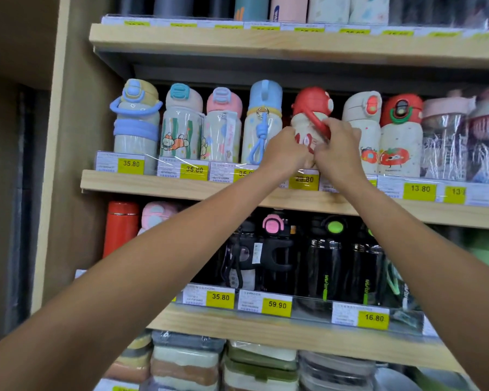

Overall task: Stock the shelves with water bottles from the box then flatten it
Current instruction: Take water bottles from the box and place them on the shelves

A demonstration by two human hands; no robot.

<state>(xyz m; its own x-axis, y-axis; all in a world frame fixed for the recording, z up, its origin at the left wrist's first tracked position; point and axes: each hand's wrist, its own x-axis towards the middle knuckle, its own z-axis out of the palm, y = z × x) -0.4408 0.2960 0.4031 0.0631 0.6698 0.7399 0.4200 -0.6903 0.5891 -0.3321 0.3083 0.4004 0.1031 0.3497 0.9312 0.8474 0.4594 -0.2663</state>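
Item: red-capped bottle (308, 119), middle shelf (164, 186) | Hands: left hand (287, 152), right hand (338, 150) both grip it | Progress: stocking ongoing; box unseen, flattening seemingly pending

The left forearm (153, 263) and right forearm (407, 235) are bare along their whole visible length. The left hand (287, 149) and right hand (340, 149) are bare too, their fingers slightly blurred.

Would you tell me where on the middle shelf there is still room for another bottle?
Only the slot between the blue-lidded bottle and the white bottle with a red button, which the red-lidded bottle gripped by the left hand and right hand occupies. Elsewhere the middle shelf is packed tight.
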